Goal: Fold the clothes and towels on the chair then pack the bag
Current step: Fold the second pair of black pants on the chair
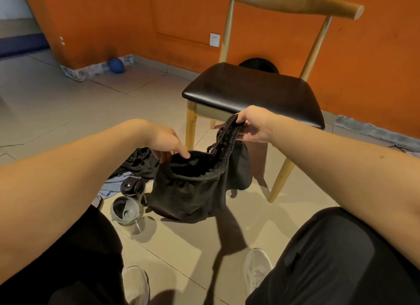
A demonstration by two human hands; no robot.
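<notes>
- Chair [250,88]: frame top is cutting off backrest; R hand [252,125] is covering part of seat front.
- Dark round obj. [259,63] behind seat: seat is hiding most of it; can't ID.
- L hand [166,143]: fingertips are sitting inside waistband of shorts [193,191], unseen.
- R hand: fingers are lying partly hidden behind same waistband.
- Black cloth [138,161] on floor: L hand & shorts are covering most.
- Blue cloth [113,187]: L forearm [68,173] is covering part.
- L shoe [136,284]: frame bottom is cutting off heel.
- R shoe [256,268]: R knee [329,236] is hiding heel.
- Pale obj. [411,152] at right edge: frame is cutting it off; can't ID.
</notes>
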